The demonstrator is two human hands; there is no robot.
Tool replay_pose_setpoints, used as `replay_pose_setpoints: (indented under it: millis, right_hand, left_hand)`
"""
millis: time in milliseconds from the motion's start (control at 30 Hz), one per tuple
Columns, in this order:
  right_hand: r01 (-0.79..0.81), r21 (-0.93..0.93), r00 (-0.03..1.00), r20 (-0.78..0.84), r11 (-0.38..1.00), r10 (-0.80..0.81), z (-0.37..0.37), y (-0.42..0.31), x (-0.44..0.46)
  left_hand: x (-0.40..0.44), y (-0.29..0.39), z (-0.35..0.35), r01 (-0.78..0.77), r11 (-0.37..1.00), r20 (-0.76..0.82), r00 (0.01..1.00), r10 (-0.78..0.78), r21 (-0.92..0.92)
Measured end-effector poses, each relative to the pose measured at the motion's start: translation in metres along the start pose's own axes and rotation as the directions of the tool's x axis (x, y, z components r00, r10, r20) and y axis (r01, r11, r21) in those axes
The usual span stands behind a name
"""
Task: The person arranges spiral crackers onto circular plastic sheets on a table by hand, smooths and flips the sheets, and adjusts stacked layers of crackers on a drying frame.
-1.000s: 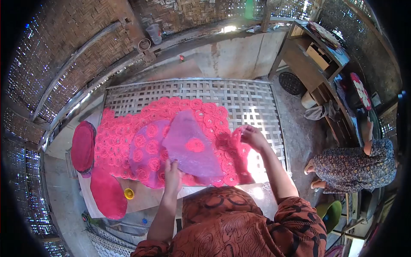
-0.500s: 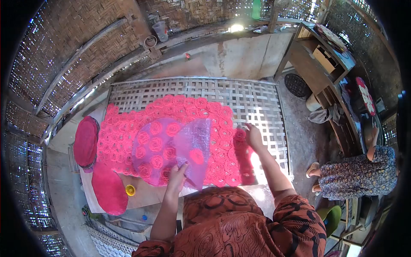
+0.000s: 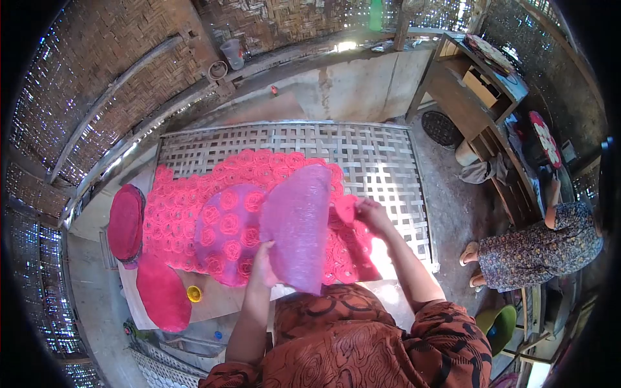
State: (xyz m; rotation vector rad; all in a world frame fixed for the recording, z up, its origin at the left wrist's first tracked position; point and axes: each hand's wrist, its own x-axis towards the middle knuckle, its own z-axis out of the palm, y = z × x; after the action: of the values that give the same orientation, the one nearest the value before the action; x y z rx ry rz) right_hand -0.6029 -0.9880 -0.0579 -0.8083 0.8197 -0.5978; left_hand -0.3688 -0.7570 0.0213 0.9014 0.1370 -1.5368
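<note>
A translucent purple plastic sheet [image 3: 294, 226] is lifted and bent over in front of me, and its edge is gripped by my left hand [image 3: 261, 266]. Several pink swirled rosettes [image 3: 229, 224] lie on the flat part of the sheet to the left. My right hand [image 3: 374, 216] pinches a thin pink rosette [image 3: 347, 208] just right of the raised sheet. Beneath are rows of similar pink rosettes, spread on a woven bamboo rack [image 3: 381, 155]. The raised sheet hides part of these rows.
At the left are a stack of round pink pieces [image 3: 126, 223] and a flat pink piece [image 3: 163, 294], with a small yellow cup [image 3: 194, 294] beside it. To the right, another person [image 3: 537, 249] stands by a wooden cabinet [image 3: 466, 97]. A green basin [image 3: 498, 328] is nearby.
My left hand has lifted and folded the purple sheet further over, moving slightly left. My right hand has drawn back a little left and down, with the pink rosette now raised beside the sheet.
</note>
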Motion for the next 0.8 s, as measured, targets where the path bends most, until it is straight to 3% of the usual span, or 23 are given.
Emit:
replay_pose_setpoints:
  millis: [100,167,233,300,333,367,400,433,467,533,600,667,700,800]
  right_hand:
    - [0.12,-0.298,0.984,-0.089,0.947,-0.153,-0.02,-0.025,0.03]
    - [0.157,-0.583,0.958,-0.107,0.797,-0.267,-0.027,-0.026,0.057]
    - [0.173,-0.492,0.962,-0.1,0.853,-0.253,-0.029,-0.016,0.084]
    - [0.155,-0.268,0.975,-0.114,0.951,-0.191,-0.03,0.0,0.105]
    - [0.152,-0.267,0.977,-0.105,0.952,-0.185,-0.031,0.005,0.111]
    - [0.146,-0.639,0.958,-0.1,0.755,-0.27,-0.035,0.009,0.116]
    - [0.104,-0.898,0.936,-0.057,0.427,-0.347,-0.037,0.012,0.119]
    - [0.1,-0.923,0.947,-0.026,0.372,-0.319,-0.032,0.01,0.115]
    - [0.108,-0.923,0.95,-0.014,0.369,-0.311,-0.026,0.013,0.112]
    - [0.116,-0.992,0.843,0.125,-0.05,-0.522,-0.013,0.017,0.107]
    - [0.15,-0.988,0.857,0.147,-0.035,-0.494,0.035,0.002,0.086]
    - [0.378,-0.925,0.812,0.348,-0.032,-0.47,0.059,0.017,0.094]
    - [0.462,-0.884,0.822,0.397,0.069,-0.409,0.091,0.015,0.081]
    - [0.677,-0.708,0.728,0.606,0.199,-0.32,0.161,0.05,0.081]
  left_hand:
    - [-0.003,0.013,-0.018,-0.132,0.991,-0.051,0.99,0.133,0.01]
    - [-0.013,0.027,-0.018,-0.262,0.965,-0.074,0.962,0.263,0.024]
    - [-0.024,0.047,-0.026,-0.499,0.857,-0.203,0.833,0.515,0.128]
    - [-0.04,0.087,-0.093,-0.603,0.707,-0.112,0.726,0.678,0.37]
    - [-0.055,0.105,-0.106,-0.633,0.637,-0.058,0.688,0.723,0.44]
    - [-0.089,0.124,-0.079,-0.642,0.631,-0.011,0.697,0.717,0.436]
    - [-0.108,0.134,-0.089,-0.679,0.557,-0.113,0.582,0.805,0.478]
    - [-0.129,0.147,-0.11,-0.7,0.482,-0.205,0.445,0.872,0.527]
    - [-0.149,0.162,-0.146,-0.702,0.468,-0.241,0.404,0.883,0.537]
    - [-0.187,0.183,-0.202,-0.702,0.457,-0.294,0.35,0.889,0.546]
    - [-0.222,0.19,-0.236,-0.825,0.511,-0.398,0.396,0.827,0.241]
    - [-0.239,0.185,-0.276,-0.832,0.49,-0.49,0.324,0.81,0.26]
    - [-0.244,0.181,-0.302,-0.835,0.473,-0.56,0.258,0.787,0.28]
    - [-0.249,0.17,-0.416,-0.813,0.501,-0.701,0.171,0.692,0.297]
